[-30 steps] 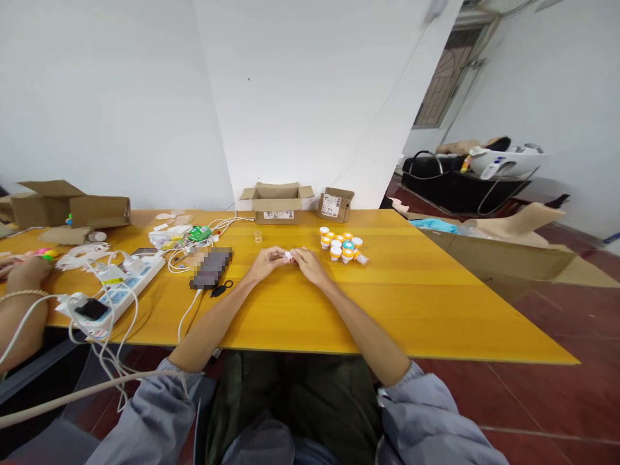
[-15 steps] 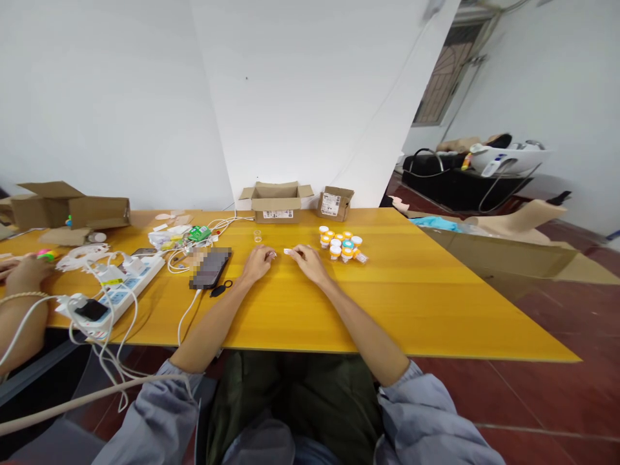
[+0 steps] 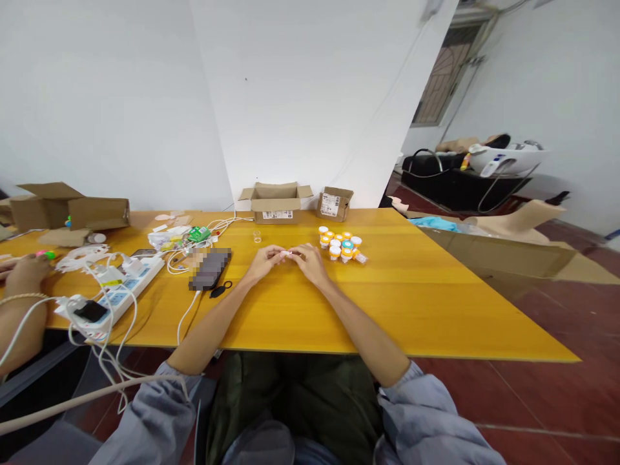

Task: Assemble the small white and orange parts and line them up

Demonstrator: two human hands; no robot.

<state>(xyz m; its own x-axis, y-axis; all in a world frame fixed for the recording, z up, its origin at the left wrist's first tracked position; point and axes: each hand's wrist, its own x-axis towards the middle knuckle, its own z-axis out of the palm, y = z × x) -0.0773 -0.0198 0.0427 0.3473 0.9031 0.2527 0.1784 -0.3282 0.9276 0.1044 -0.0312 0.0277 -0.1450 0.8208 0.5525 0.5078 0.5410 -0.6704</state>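
Note:
My left hand (image 3: 266,261) and my right hand (image 3: 309,263) meet above the middle of the table. Pinched in my right fingers is a small white piece (image 3: 287,254), too small to name. My left fingertips are closed against its other side; whatever else they hold is hidden. To the right stands a cluster of small jars (image 3: 334,253) with white, orange and teal tops, one apparently lying on its side. A small clear cup (image 3: 257,236) stands beyond my left hand.
Behind are an open cardboard box (image 3: 278,216) and a smaller carton (image 3: 334,205). Left lie a phone (image 3: 212,268), a black ring-shaped item (image 3: 221,290) and a power strip (image 3: 132,288) with tangled cables. Another person's hand (image 3: 26,271) is at far left.
My left hand has moved right and up to meet my right hand, closing the gap between them. The white piece is now between both sets of fingertips. The jars and clear cup stay put.

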